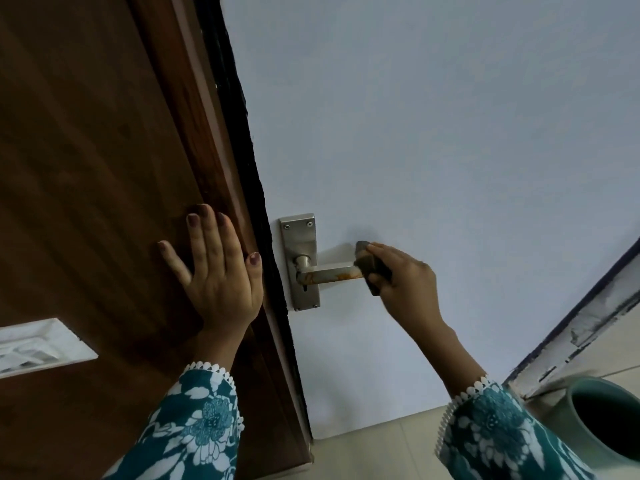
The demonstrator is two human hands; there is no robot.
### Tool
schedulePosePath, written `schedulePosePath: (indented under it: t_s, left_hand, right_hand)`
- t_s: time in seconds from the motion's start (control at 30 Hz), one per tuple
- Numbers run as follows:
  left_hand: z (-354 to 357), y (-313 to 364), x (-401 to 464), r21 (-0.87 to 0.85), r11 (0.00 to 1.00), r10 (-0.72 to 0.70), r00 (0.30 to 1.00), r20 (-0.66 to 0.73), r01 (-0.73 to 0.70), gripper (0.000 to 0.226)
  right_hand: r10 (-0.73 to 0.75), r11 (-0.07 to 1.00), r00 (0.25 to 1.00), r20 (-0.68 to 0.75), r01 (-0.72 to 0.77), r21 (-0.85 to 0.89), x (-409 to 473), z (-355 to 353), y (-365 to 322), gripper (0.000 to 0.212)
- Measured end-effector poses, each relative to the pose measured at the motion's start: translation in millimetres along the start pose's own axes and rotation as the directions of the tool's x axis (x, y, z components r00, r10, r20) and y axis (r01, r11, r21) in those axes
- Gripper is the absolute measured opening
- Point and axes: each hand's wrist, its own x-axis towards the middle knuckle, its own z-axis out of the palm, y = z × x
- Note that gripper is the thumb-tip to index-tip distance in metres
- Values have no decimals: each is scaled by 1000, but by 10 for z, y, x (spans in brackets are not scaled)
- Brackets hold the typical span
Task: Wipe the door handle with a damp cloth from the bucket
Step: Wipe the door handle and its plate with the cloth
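The straight brushed-metal lever door handle (330, 274) juts from a tall rectangular steel backplate (300, 261) on the pale blue-grey painted door (450, 133); orange-brown rust streaks mark the lever along its length and near its round neck. The right hand (403, 282) is clenched around a small dark grey-brown folded damp cloth (370, 266), which is pressed over the lever's free end. Just away from the grip, toward the door's edge, the bare rusty stretch of lever shows, then the backplate with two screws at its top and a keyhole below the neck. No writing or brand can be read anywhere. Beyond the backplate, across a dark gap, the left hand (216, 271) lies flat with fingers spread, grasping nothing, on the dark brown grained wooden panel (86, 150). Below the grip, near the patterned teal sleeve, stands a smooth teal round-rimmed bucket (595, 424) on beige floor tiles (374, 448).
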Motion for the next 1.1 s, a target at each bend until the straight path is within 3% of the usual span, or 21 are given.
schedulePosePath:
  t_s: [0.07, 0.1, 0.2, 0.3, 0.4, 0.6, 0.73, 0.87, 1.1]
  left_hand:
    - [-4, -1, 4, -3, 1000, -2, 1000, -9, 2, 58]
    - [-7, -2, 5, -3, 1000, -4, 1000, -9, 4, 58]
    - [-8, 9, 15, 1, 1000, 2, 1000, -11, -2, 58]
    - [-3, 18, 22, -3, 1000, 11, 1000, -18, -11, 58]
    - [-6, 11, 26, -1, 1000, 3, 1000, -12, -3, 58]
    - [-15, 6, 23, 9, 1000, -1, 1000, -17, 1, 60]
    - [-8, -4, 13, 18, 1000, 8, 1000, -18, -8, 60]
    - [-17, -11, 15, 18, 1000, 13, 1000, -12, -13, 59]
    - [-21, -13, 6, 8, 1000, 14, 1000, -4, -14, 59]
  right_hand:
    - [-119, 991, 993, -27, 117, -70, 6, 45, -28, 47]
    - [-99, 994, 995, -25, 98, -44, 2, 43, -21, 47]
    - [251, 929, 965, 79, -263, 260, -68, 20, 113, 46]
    - [422, 693, 874, 242, -483, 535, -196, 40, 233, 39]
    - [484, 426, 799, 356, -571, 702, -290, 59, 281, 32]
    - [422, 28, 778, 465, -524, 851, -324, 80, 238, 36]
    - [402, -264, 641, 653, -602, 753, -488, 325, 14, 25]
    - [328, -369, 646, 689, -584, 723, -457, 379, -149, 31]
    - [427, -367, 641, 638, -522, 770, -411, 300, -94, 30]
